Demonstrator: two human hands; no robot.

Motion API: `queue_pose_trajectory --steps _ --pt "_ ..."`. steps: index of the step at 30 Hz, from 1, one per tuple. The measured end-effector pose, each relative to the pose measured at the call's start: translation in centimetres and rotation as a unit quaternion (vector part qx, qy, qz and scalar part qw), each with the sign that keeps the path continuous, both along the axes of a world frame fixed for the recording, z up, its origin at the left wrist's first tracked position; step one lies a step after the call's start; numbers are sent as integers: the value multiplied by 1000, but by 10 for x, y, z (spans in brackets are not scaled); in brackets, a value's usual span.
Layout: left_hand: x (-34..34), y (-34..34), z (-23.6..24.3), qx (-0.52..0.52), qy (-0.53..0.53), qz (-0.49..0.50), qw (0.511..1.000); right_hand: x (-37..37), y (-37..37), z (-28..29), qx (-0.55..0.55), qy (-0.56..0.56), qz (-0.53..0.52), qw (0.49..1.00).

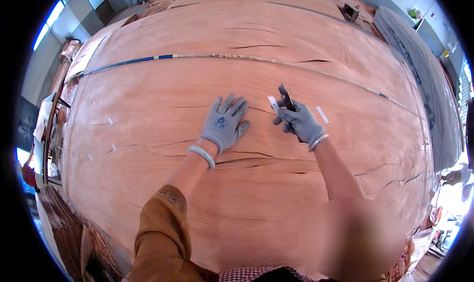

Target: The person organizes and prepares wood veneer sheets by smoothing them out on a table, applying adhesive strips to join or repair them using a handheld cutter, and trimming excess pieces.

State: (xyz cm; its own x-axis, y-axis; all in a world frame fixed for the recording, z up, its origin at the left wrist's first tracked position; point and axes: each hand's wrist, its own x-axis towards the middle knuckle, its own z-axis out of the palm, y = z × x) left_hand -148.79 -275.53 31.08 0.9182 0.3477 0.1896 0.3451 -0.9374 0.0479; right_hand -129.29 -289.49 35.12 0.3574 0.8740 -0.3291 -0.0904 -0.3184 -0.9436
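Observation:
A broad reddish-brown sheet of wood veneer with several dark splits spreads out under both hands. My left hand, in a grey glove, lies on it with the fingers spread and holds nothing. My right hand, gloved alike, is closed around a black utility knife that points up and away from me. A small white strip sticks out at the fingertips of that same hand. Just right of it, another white tape strip lies on the veneer.
A long thin pole, blue toward its left end, lies across the sheet beyond my hands. Small white tape pieces are at the left. Grey plastic-like sheeting covers a stack at the right. Torn veneer scraps sit at the lower left.

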Motion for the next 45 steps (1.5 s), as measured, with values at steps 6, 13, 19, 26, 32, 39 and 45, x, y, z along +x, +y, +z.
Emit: queue_pose_trajectory --steps 6,13,19,26,32,39,45 --pt "1 -3 -22 -17 -72 -13 997 -4 33 -35 -84 -6 -3 996" --pt "26 -10 -16 -72 -56 -89 992 -8 25 -27 -151 -136 6 979" --pt "28 -6 -5 -95 -11 -95 991 -17 -10 -34 -94 -21 10 995" --pt "3 8 -26 -68 -54 -74 993 -62 17 9 -10 25 41 999" --pt "-131 67 0 10 -41 195 980 -110 113 -2 10 -30 89 996" --pt "-131 88 -13 -1 -100 92 991 -126 187 -58 -68 -36 99 992" --pt "-63 70 6 -150 -135 -45 978 -83 153 -75 -58 -389 194 899"
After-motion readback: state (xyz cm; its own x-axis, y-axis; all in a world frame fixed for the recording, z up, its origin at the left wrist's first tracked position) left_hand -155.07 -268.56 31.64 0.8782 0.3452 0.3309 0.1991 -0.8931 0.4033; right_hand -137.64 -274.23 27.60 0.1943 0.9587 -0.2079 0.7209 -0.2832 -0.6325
